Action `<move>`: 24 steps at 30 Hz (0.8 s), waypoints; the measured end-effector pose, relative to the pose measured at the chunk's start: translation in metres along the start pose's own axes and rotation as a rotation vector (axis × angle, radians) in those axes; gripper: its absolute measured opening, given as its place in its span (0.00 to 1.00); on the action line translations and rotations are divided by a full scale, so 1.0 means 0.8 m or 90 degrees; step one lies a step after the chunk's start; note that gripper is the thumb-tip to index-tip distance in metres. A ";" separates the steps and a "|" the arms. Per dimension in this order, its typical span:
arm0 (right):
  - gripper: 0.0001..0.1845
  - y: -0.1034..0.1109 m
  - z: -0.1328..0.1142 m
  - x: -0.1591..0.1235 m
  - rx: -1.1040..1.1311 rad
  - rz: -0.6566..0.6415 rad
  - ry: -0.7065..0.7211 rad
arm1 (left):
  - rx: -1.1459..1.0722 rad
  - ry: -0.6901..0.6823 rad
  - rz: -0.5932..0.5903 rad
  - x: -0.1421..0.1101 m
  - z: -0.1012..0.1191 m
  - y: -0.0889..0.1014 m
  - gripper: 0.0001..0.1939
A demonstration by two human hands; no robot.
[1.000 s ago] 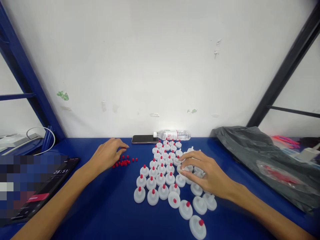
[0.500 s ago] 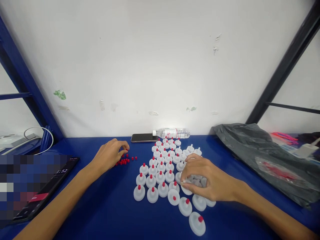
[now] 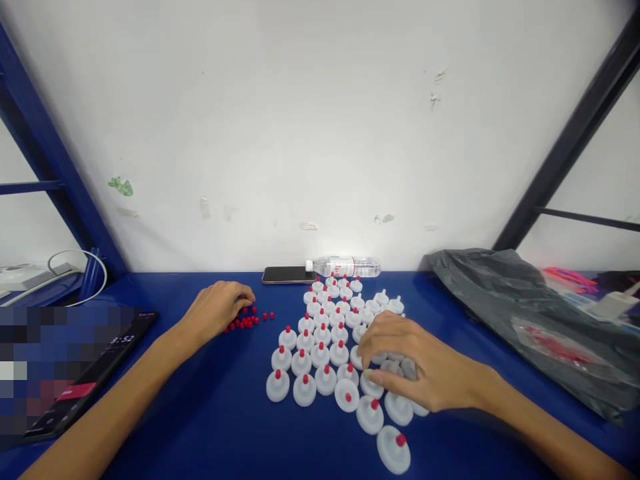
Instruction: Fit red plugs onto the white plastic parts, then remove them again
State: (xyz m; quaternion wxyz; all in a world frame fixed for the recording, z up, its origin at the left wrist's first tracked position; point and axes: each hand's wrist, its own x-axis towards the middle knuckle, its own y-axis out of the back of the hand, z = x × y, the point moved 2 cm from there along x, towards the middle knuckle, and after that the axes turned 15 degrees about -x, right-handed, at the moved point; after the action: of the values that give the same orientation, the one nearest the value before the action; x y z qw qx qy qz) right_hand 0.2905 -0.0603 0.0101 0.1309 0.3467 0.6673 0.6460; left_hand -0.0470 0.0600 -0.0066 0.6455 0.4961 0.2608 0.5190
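Observation:
My left hand (image 3: pixel 220 309) is at the left edge of a loose pile of small red caps (image 3: pixel 247 323), its thumb and fingers pinched together. Whatever is between those fingertips is hidden. My right hand (image 3: pixel 415 357) curls over the right side of a group of white discs with nozzles. Its thumb and fingertips close at the nozzle of one white disc (image 3: pixel 371 388), and the nozzle itself is covered. Many discs to the left, such as a near white disc (image 3: pixel 305 393), stand nozzle up with red caps on. Several discs under and behind my right hand have bare nozzles.
A dark phone (image 3: pixel 289 275) and a plastic bottle (image 3: pixel 350 267) lie by the wall. A large phone (image 3: pixel 95 373) rests at the left. On the right is a grey plastic bag (image 3: pixel 505 307) with a clear packet of red pieces (image 3: pixel 557 343) on it.
My left hand has shifted slightly left and down, and the red cap seen at its fingertips no longer shows there. My right fingers have closed over the nozzle that was visible between them.

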 end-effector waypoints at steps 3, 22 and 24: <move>0.07 0.003 -0.004 0.000 -0.003 -0.006 0.003 | 0.004 0.000 -0.007 0.000 -0.002 0.000 0.15; 0.13 -0.003 -0.003 0.002 0.013 0.054 -0.002 | 0.028 -0.024 0.081 -0.007 0.018 0.006 0.19; 0.09 -0.003 0.002 0.001 0.022 0.125 -0.024 | 0.013 -0.057 0.146 -0.011 0.034 0.009 0.19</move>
State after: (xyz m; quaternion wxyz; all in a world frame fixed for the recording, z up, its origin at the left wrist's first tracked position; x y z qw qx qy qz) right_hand 0.2904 -0.0581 0.0076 0.0738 0.4248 0.6387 0.6373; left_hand -0.0298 0.0414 0.0084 0.5879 0.5519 0.1785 0.5638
